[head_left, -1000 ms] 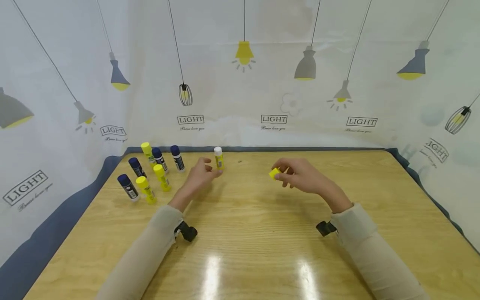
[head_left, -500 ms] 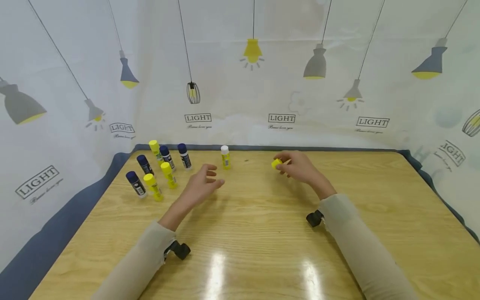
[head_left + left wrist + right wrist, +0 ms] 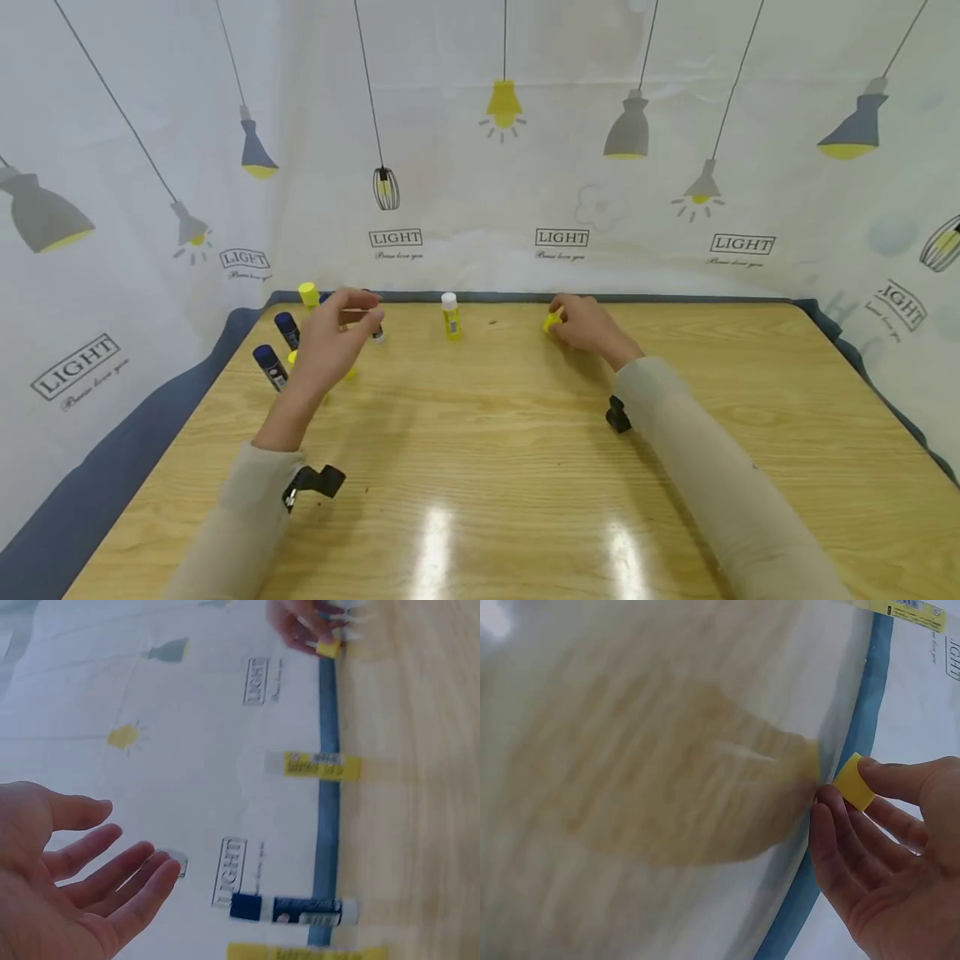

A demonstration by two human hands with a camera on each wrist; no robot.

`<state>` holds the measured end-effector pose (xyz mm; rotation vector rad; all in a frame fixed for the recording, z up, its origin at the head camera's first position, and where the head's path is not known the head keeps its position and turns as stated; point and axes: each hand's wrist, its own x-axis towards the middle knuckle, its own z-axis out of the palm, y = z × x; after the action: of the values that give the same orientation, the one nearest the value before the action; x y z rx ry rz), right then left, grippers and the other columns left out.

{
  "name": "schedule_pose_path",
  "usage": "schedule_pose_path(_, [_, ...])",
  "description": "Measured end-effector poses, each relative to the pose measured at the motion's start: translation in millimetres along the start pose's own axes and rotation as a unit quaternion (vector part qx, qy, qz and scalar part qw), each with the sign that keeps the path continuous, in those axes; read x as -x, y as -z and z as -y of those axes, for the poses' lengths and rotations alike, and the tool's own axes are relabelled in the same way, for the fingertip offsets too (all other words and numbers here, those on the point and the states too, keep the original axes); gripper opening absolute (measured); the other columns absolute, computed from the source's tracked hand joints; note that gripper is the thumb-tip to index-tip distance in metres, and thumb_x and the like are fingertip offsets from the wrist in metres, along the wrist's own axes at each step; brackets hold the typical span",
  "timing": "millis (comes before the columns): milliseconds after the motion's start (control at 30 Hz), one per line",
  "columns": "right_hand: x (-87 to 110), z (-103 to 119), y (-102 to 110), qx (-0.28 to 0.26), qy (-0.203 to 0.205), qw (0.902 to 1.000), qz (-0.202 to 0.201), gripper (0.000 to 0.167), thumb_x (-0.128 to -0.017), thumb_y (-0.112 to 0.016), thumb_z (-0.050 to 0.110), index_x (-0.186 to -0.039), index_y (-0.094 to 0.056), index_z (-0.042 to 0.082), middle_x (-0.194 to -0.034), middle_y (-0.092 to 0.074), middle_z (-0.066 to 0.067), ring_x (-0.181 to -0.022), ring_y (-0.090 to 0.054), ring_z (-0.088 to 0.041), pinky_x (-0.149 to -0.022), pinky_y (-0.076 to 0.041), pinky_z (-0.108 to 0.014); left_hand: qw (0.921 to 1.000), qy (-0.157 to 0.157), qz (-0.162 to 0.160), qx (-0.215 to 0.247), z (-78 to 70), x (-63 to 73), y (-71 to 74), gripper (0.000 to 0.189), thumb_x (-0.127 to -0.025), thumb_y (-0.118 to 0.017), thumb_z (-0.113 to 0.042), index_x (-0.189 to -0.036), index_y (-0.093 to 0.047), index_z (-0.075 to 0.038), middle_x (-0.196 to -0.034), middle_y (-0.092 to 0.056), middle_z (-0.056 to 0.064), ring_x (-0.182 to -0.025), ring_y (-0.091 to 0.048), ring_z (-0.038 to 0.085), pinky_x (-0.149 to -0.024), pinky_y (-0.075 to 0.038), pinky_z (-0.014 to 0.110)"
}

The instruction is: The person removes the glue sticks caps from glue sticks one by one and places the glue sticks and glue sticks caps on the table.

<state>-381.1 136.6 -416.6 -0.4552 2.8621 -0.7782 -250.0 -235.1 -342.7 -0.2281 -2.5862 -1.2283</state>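
Note:
My right hand [image 3: 592,327] is over the far part of the table. Between its thumb and fingers it pinches a small yellow cap [image 3: 853,782]; whether the cap touches the table I cannot tell. To its left stands an upright glue stick [image 3: 452,320] with a yellow body and a white top. My left hand [image 3: 327,343] hovers in front of a group of glue sticks, holding nothing, its fingers loosely bent in the left wrist view. It hides part of that group. Navy-capped sticks [image 3: 270,367] and a yellow-capped stick [image 3: 308,294] show around it.
The wooden table [image 3: 480,433] ends at a dark blue border along the back. Behind it rises a white backdrop [image 3: 465,192] printed with lamps. Each wrist wears a small black camera [image 3: 322,482].
The left hand has left the white-topped glue stick and moved left to the group. The right hand, still pinching the yellow cap, has shifted slightly farther back and lower toward the table.

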Motion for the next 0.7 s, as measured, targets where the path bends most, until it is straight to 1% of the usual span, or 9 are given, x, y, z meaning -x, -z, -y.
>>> schedule_pose_path(67, [-3.8, 0.0, -2.8, 0.016, 0.003, 0.9999, -0.006, 0.040, -0.101, -0.062, 0.019, -0.137, -0.058, 0.003, -0.129, -0.064, -0.021, -0.111, -0.063, -0.033, -0.091, -0.055, -0.046, 1.0000, 0.005, -0.001, -0.008, 1.7, -0.4, 14.2, 0.037, -0.106, -0.060, -0.034, -0.132, -0.063, -0.007, -0.131, -0.067, 0.015, -0.120, -0.064, 0.033, -0.101, -0.052, 0.051])
schedule_pose_path(200, [-7.4, 3.4, -5.5, 0.037, 0.011, 0.9991, -0.019, 0.036, -0.100, -0.063, 0.018, -0.133, -0.060, 0.004, -0.122, -0.066, -0.019, -0.107, -0.062, -0.032, -0.092, -0.052, -0.046, 0.9994, 0.026, 0.010, -0.019, 6.5, -0.6, 38.6, 0.038, -0.106, -0.059, -0.034, -0.134, -0.062, -0.008, -0.132, -0.068, 0.015, -0.119, -0.065, 0.033, -0.102, -0.051, 0.050])
schedule_pose_path(267, [-7.2, 5.6, -5.5, 0.040, 0.012, 0.9989, -0.018, 0.036, -0.100, -0.063, 0.017, -0.133, -0.060, 0.004, -0.121, -0.067, -0.018, -0.105, -0.061, -0.031, -0.091, -0.052, -0.047, 0.9988, 0.042, 0.010, -0.022, 9.9, -0.2, 47.6, 0.039, -0.106, -0.059, -0.035, -0.135, -0.061, -0.009, -0.134, -0.068, 0.014, -0.118, -0.066, 0.031, -0.100, -0.054, 0.043])
schedule_pose_path(333, [-6.5, 7.4, -5.2, 0.043, 0.010, 0.9989, -0.017, 0.036, -0.100, -0.064, 0.017, -0.133, -0.060, 0.005, -0.120, -0.067, -0.017, -0.105, -0.061, -0.031, -0.091, -0.051, -0.046, 0.9979, 0.058, 0.005, -0.027, 12.7, 0.6, 55.2, 0.041, -0.106, -0.059, -0.037, -0.137, -0.060, -0.011, -0.136, -0.067, 0.013, -0.117, -0.067, 0.030, -0.097, -0.056, 0.040])
schedule_pose_path(367, [-6.1, 8.0, -5.1, 0.043, 0.008, 0.9989, -0.017, 0.036, -0.100, -0.064, 0.017, -0.133, -0.060, 0.005, -0.119, -0.067, -0.017, -0.104, -0.061, -0.031, -0.090, -0.051, -0.046, 0.9976, 0.062, 0.003, -0.033, 14.0, 0.8, 59.1, 0.041, -0.106, -0.059, -0.037, -0.137, -0.060, -0.010, -0.136, -0.066, 0.013, -0.117, -0.067, 0.029, -0.094, -0.056, 0.035])
schedule_pose_path(433, [-6.4, 8.0, -5.8, 0.048, 0.007, 0.9987, -0.016, 0.036, -0.099, -0.064, 0.017, -0.133, -0.060, 0.006, -0.118, -0.068, -0.017, -0.103, -0.062, -0.031, -0.090, -0.051, -0.046, 0.9970, 0.062, 0.006, -0.047, 16.3, 1.0, 66.3, 0.042, -0.106, -0.060, -0.037, -0.138, -0.060, -0.009, -0.136, -0.066, 0.015, -0.118, -0.067, 0.031, -0.093, -0.057, 0.036])
schedule_pose_path(567, [-8.1, 7.6, -7.9, 0.051, 0.010, 0.9985, -0.019, 0.036, -0.098, -0.065, 0.017, -0.132, -0.060, 0.006, -0.117, -0.068, -0.017, -0.102, -0.062, -0.031, -0.088, -0.051, -0.047, 0.9921, 0.054, 0.049, -0.102, 20.6, 2.4, 81.0, 0.043, -0.104, -0.063, -0.033, -0.136, -0.059, -0.004, -0.133, -0.066, 0.021, -0.117, -0.066, 0.039, -0.093, -0.056, 0.048])
schedule_pose_path(600, [-8.5, 7.6, -8.4, 0.051, 0.011, 0.9984, -0.020, 0.035, -0.098, -0.066, 0.016, -0.132, -0.060, 0.006, -0.117, -0.068, -0.017, -0.102, -0.062, -0.031, -0.089, -0.051, -0.047, 0.9900, 0.055, 0.062, -0.114, 21.9, 2.8, 83.6, 0.043, -0.104, -0.063, -0.033, -0.136, -0.059, -0.004, -0.133, -0.066, 0.023, -0.117, -0.065, 0.041, -0.094, -0.055, 0.054])
schedule_pose_path(700, [-8.8, 7.7, -9.3, 0.047, 0.015, 0.9986, -0.020, 0.034, -0.098, -0.066, 0.015, -0.130, -0.061, 0.005, -0.119, -0.068, -0.018, -0.102, -0.063, -0.032, -0.089, -0.052, -0.047, 0.9824, 0.067, 0.101, -0.142, 26.1, 3.8, 89.3, 0.048, -0.103, -0.065, -0.033, -0.138, -0.057, -0.002, -0.132, -0.065, 0.027, -0.120, -0.063, 0.045, -0.096, -0.054, 0.057])
